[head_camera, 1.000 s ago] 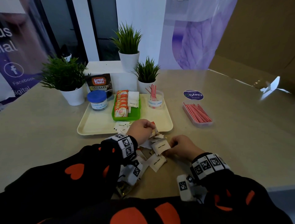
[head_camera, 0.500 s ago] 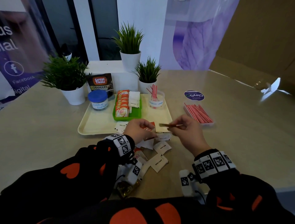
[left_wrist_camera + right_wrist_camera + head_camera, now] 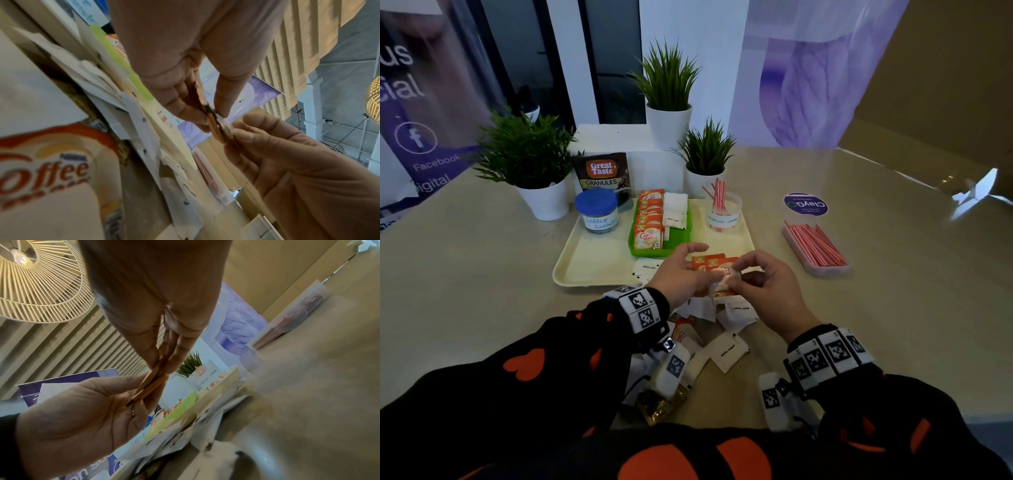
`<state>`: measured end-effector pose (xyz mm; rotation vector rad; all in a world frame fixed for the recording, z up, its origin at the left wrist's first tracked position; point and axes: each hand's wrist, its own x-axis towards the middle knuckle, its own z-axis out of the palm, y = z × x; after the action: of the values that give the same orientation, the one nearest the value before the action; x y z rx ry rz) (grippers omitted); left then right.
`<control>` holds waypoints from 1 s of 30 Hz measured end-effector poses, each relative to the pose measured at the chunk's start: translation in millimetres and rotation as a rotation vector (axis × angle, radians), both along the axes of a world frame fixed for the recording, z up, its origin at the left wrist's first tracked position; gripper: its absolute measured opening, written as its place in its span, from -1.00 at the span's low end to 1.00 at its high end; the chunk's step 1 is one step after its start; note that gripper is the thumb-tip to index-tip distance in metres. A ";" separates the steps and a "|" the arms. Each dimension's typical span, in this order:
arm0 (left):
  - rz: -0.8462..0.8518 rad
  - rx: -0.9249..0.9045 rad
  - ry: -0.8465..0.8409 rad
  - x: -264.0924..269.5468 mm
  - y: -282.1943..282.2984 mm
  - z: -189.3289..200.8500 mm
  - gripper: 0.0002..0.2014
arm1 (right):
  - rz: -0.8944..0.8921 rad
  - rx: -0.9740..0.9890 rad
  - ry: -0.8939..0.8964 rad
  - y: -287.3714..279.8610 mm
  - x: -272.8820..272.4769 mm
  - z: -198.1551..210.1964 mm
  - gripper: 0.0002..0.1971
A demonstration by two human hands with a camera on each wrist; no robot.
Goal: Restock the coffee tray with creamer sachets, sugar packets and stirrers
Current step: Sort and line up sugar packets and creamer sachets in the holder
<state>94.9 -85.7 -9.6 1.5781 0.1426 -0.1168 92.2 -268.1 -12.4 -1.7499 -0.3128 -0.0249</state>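
Step in hand, as judged: creamer sachets are being gathered into a stack before loading. A small fan of creamer sachets (image 3: 710, 265) is pinched in the left hand (image 3: 681, 270) above the near edge of the tray (image 3: 592, 260). One further sachet is pinched in the right hand (image 3: 767, 287) and is laid against that stack. Loose sugar packets (image 3: 729, 351) are left on the table (image 3: 465, 291). Next move, as judged: the stack is to be squared, then slotted upright into the green holder (image 3: 683, 240), beside the creamer row already there.
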 end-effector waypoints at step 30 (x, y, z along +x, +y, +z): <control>-0.325 1.237 0.090 116.7 135.1 45.9 -0.42 | -0.194 -0.069 0.177 121.8 183.7 20.5 -0.77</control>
<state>211.7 49.4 36.3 2.8273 0.0102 -0.4073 275.9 -146.3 8.1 -1.8315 -0.0141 0.0013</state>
